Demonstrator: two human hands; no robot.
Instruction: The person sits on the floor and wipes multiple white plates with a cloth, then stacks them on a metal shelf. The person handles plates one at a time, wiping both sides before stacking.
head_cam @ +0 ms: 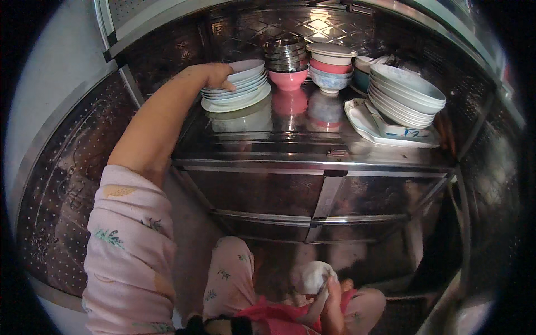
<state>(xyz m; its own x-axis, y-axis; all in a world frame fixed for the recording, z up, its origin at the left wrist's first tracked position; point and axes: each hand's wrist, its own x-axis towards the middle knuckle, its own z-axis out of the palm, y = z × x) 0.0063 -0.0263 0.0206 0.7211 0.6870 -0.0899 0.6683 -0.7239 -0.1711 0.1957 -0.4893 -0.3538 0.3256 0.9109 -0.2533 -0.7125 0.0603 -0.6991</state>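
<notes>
My left hand (222,76) reaches to the left side of the metal cabinet's shelf (251,146), its fingers at the edge of a stack of plates and shallow bowls (247,90). Whether it grips them or only touches them is not plain. Low in front of me, near my knees, my right hand (333,295) is closed on a bunched white cloth (315,278). Just right of the plate stack stand a pink bowl (288,79) with metal bowls (286,52) stacked on it, and beside them a stack of patterned bowls (331,79).
At the shelf's right, a tall stack of white dishes (406,96) rests on rectangular plates (360,121). A dark green bowl (361,79) stands behind. Perforated cabinet doors (63,201) swing out at both sides. Glossy closed panels (259,190) lie below the shelf.
</notes>
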